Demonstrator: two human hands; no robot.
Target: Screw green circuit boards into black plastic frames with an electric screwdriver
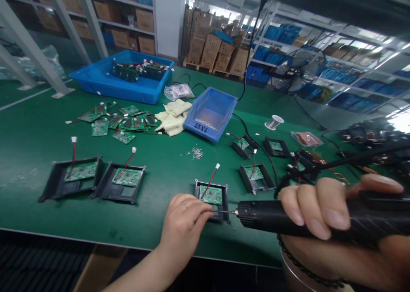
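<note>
My right hand (320,206) is wrapped around a black electric screwdriver (262,215), held level and pointing left. Its thin bit (224,211) reaches the fingertips of my left hand (185,217). Those fingers are pinched together at the bit's tip; whatever is between them is hidden. Below and behind the bit lies a black plastic housing (226,194), partly covered by my left hand. Inside it sits a green circuit board (211,194), from which a red and black cable with a white connector (218,166) sticks up.
Small screws (197,152) lie loose behind the housing, before a blue bin (221,97) of more screws. Similar housings stand left (120,183) and right (256,176). Farther back are loose boards (128,121), yellowish cloths (174,117), a blue tray (118,85) and a wire spool (274,122).
</note>
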